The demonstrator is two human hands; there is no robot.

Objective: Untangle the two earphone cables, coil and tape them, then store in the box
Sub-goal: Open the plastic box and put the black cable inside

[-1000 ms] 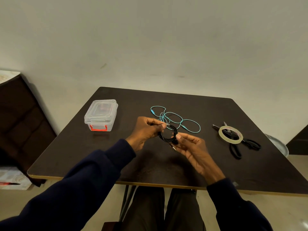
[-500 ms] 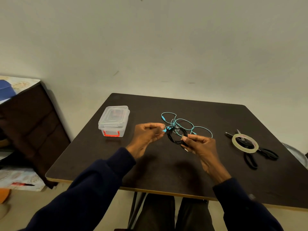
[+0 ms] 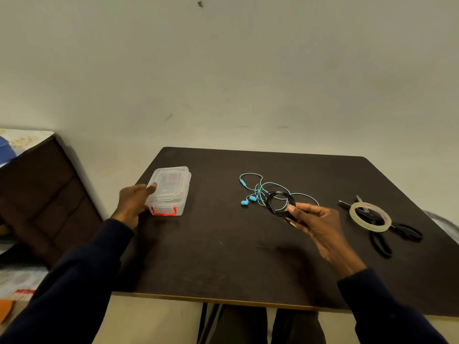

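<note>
My right hand [image 3: 320, 224] pinches a coiled black earphone cable [image 3: 279, 202] just above the dark table [image 3: 223, 256]. Behind the coil, a turquoise earphone cable [image 3: 258, 188] lies loose on the table with its blue earbuds at the left. A clear plastic box [image 3: 171, 189] with a closed lid and a red latch stands at the table's left side. My left hand [image 3: 133, 203] has its thumb on the lid's near left corner and its fingers at the box's left wall. A roll of clear tape [image 3: 370, 216] rests on black scissors [image 3: 382, 234] at the right.
A dark brown piece of furniture [image 3: 42, 202] stands left of the table, close to the box. A pale wall rises behind the table's far edge. My legs show under the near table edge.
My left hand let go of the black coil and moved left to the clear box. The right hand keeps the coil alone. The camera view tilted up and shifted.
</note>
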